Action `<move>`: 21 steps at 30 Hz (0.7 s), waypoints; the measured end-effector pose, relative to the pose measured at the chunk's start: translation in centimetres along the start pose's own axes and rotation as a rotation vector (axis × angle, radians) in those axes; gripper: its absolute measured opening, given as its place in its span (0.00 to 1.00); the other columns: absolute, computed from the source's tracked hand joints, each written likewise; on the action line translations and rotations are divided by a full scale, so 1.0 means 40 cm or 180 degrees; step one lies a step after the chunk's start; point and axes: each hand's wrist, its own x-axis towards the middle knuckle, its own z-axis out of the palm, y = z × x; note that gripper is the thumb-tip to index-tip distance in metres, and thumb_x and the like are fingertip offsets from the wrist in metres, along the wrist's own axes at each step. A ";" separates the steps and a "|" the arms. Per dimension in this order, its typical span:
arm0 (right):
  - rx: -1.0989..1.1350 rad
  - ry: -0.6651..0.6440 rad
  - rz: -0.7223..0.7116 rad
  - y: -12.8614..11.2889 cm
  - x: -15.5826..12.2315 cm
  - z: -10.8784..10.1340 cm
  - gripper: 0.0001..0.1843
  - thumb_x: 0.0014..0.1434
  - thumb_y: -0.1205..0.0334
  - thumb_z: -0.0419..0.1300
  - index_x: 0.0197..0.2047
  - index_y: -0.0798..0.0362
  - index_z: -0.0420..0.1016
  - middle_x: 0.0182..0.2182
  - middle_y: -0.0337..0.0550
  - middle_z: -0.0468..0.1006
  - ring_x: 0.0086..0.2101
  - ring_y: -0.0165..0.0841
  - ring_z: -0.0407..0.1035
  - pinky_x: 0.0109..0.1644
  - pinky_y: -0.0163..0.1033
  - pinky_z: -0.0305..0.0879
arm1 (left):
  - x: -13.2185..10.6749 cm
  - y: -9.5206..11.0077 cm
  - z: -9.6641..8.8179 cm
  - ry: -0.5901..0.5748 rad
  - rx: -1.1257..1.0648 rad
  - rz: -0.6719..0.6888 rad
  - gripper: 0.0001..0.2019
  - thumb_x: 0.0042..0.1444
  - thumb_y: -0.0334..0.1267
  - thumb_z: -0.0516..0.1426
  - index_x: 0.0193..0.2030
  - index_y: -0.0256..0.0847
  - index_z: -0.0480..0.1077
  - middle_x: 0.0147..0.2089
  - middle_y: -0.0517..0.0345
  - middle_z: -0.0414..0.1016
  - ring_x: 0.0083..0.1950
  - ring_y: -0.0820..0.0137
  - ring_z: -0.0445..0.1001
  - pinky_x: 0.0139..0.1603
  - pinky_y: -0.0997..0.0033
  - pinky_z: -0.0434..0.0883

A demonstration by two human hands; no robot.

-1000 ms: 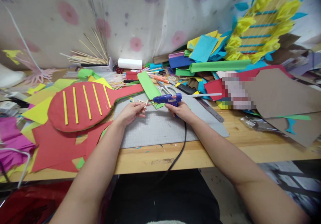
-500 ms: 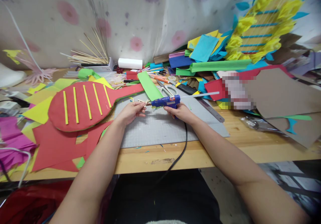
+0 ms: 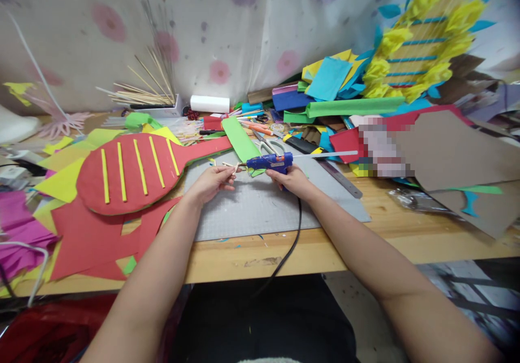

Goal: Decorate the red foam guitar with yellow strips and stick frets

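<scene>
The right hand (image 3: 293, 180) is closed around the grip of the blue hot-glue gun (image 3: 270, 162), above the far edge of the grey gridded cutting mat (image 3: 260, 206). The gun's long axis runs left to right; its nozzle points left, and a clear glue stick projects from its rear towards the right. The left hand (image 3: 211, 181) pinches a small bundle of thin pale wooden sticks (image 3: 231, 166) between thumb and fingertips, its other fingers curled. The sticks lie directly left of the nozzle, their ends touching or just short of the tip; contact cannot be confirmed. The black power cord (image 3: 293, 241) trails from the gun over the near edge of the wooden table (image 3: 385, 233).
</scene>
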 end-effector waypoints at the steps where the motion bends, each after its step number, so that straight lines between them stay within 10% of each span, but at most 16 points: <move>1: 0.0007 0.0055 0.0009 0.003 0.002 0.000 0.22 0.45 0.42 0.60 0.21 0.53 0.64 0.14 0.33 0.64 0.16 0.25 0.57 0.22 0.34 0.55 | -0.001 0.001 0.000 -0.0029 0.0010 0.0001 0.08 0.49 0.37 0.60 0.33 0.32 0.72 0.25 0.60 0.66 0.23 0.82 0.65 0.23 0.83 0.68; 12: 0.0023 0.1133 0.0015 0.027 0.025 -0.045 0.23 0.44 0.40 0.59 0.22 0.54 0.68 0.20 0.42 0.72 0.17 0.26 0.60 0.23 0.35 0.58 | 0.003 -0.001 -0.007 0.0015 -0.0357 0.0097 0.08 0.50 0.34 0.60 0.37 0.33 0.74 0.24 0.61 0.66 0.22 0.82 0.65 0.22 0.82 0.69; 16: -0.0582 0.2008 0.0034 0.064 0.048 -0.108 0.25 0.45 0.40 0.58 0.30 0.56 0.74 0.28 0.50 0.77 0.29 0.37 0.70 0.35 0.41 0.64 | 0.007 0.004 -0.011 0.0344 -0.0789 0.0312 0.08 0.52 0.32 0.58 0.38 0.33 0.74 0.25 0.61 0.67 0.22 0.82 0.66 0.22 0.81 0.70; 21: -0.1366 0.2113 0.0337 0.090 0.060 -0.138 0.30 0.47 0.41 0.56 0.42 0.58 0.75 0.36 0.56 0.77 0.40 0.45 0.70 0.44 0.46 0.64 | 0.016 0.002 -0.020 0.0712 -0.1186 0.0590 0.06 0.53 0.31 0.57 0.37 0.33 0.74 0.25 0.61 0.68 0.22 0.81 0.68 0.23 0.81 0.71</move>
